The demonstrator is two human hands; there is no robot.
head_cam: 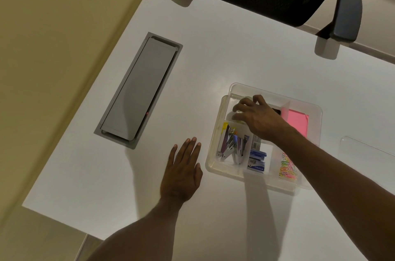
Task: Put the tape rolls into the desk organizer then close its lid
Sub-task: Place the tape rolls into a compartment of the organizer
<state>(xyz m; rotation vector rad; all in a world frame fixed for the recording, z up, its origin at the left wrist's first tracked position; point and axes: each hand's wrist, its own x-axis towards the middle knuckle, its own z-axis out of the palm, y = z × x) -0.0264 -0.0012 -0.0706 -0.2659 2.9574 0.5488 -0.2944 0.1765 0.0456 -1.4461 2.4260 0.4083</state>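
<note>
Clear tape roll (238,116) sits in the far-left compartment of the see-thru plastic organizer (314,111), right under my right hand (259,118). Fingers (241,102) are curled down over it, touching or nearly so; can't tell if I'm gripping it or letting go, it's mostly hidden. Reads to me as the placing step, prob the last roll, since I see no other rolls on the desk (235,51). Left hand (182,166) lies flat and empty on the desk, just beside the organizer. Next: pull the right hand out, then fetch the clear lid (367,148) lying off to the right and press it on square.
</note>
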